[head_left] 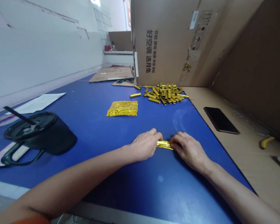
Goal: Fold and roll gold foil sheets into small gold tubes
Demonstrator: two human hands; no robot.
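A narrow gold foil strip (164,144) lies low over the blue table (140,186), stretched between both hands. My left hand (147,143) is closed on its left end, fingers curled. At the right end, my right hand (189,149) pinches the strip between thumb and fingers. Beyond the hands, a flat stack of gold foil sheets (122,108) rests on the table. Farther back, a heap of small gold tubes (165,94) sits against a cardboard wall, with a couple of single tubes (135,95) to its left.
A dark mug (53,133) with lid and straw stands at the left, near white paper (38,103). A tall cardboard sheet (170,43) rises behind the heap. On cardboard at the right lies a dark phone (221,120). Dark-handled scissors (125,80) lie at the back.
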